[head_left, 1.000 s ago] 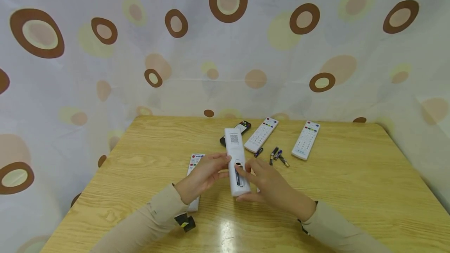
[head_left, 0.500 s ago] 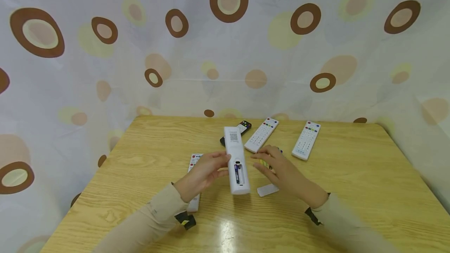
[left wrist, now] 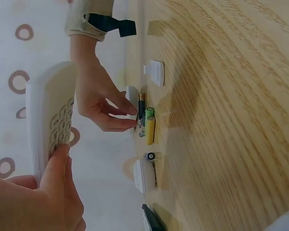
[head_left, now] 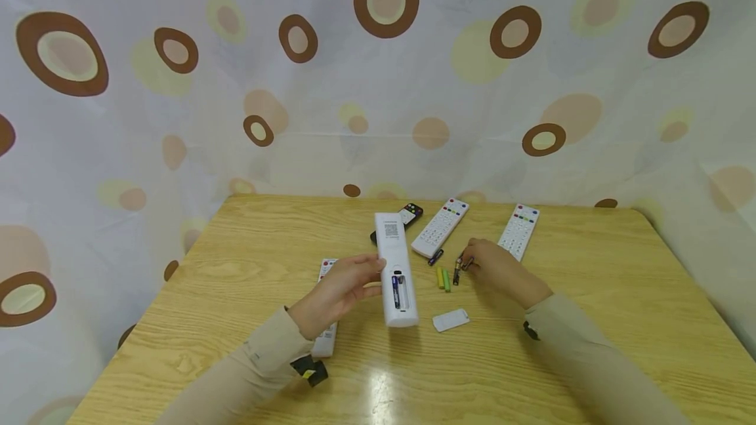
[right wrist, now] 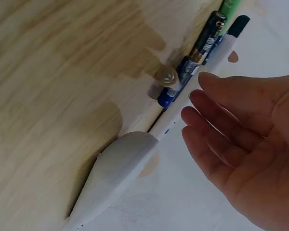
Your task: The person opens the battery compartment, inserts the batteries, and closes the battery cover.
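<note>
My left hand [head_left: 342,290] holds a white remote control [head_left: 391,249] above the table, its back turned up and its battery compartment uncovered. One dark blue battery [head_left: 396,292] sits in the left slot; the right slot shows bare. Over several loose dark batteries [head_left: 457,273] reaches my right hand [head_left: 502,271]. In the right wrist view its fingers [right wrist: 207,139] are loosely bent with nothing between them, the thumb close to a blue battery [right wrist: 185,72]. A yellow battery [head_left: 440,279] and a green battery [head_left: 447,281] lie side by side left of that hand.
The white battery cover [head_left: 451,320] lies nearer me. Behind are a black remote [head_left: 410,215] and two white remotes [head_left: 440,228] [head_left: 518,233]. Another white remote [head_left: 325,343] lies partly under my left forearm. A single dark battery [head_left: 436,257] rests by the middle remote. A patterned curtain [head_left: 378,84] backs the table.
My right hand has left the remote's battery compartment and moved right to the loose batteries, uncovering the yellow and green ones and the cover. The left hand keeps holding the remote nearly still.
</note>
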Demonstrator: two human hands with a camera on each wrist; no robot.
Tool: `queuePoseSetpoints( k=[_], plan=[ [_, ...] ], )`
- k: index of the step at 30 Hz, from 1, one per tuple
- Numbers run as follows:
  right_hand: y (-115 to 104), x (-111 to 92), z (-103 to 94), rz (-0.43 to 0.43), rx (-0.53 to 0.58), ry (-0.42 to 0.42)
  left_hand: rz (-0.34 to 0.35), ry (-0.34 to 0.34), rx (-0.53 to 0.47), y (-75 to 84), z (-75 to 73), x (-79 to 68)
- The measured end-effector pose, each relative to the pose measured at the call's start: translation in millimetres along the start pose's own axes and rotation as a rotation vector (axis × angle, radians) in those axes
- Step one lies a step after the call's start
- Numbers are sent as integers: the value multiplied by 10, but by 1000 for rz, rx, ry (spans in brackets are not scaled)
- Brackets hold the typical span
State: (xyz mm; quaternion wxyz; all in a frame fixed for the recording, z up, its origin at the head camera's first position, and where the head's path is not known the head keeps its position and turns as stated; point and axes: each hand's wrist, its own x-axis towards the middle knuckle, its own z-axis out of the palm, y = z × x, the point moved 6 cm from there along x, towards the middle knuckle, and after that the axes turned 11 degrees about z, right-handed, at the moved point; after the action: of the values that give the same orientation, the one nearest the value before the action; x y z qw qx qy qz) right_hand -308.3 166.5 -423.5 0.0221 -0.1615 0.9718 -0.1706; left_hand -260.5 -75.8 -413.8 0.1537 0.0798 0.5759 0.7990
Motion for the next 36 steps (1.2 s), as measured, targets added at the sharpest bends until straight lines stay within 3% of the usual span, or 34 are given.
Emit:
queuePoseSetpoints(
  k=[13, 26, 30, 36],
  plan=[
    [33, 126, 136, -66, -285, 97, -44, 65, 14, -29, -2, 25],
    [34, 75, 114, -146, -517, 204, -33, 50, 24, -14, 37, 40],
    [-46, -4, 5, -126, -427, 227, -25, 46, 33, -10, 45, 50],
    [-267, -157, -143, -128, -83, 214, -16, 39, 29, 13, 80, 67]
  ],
)
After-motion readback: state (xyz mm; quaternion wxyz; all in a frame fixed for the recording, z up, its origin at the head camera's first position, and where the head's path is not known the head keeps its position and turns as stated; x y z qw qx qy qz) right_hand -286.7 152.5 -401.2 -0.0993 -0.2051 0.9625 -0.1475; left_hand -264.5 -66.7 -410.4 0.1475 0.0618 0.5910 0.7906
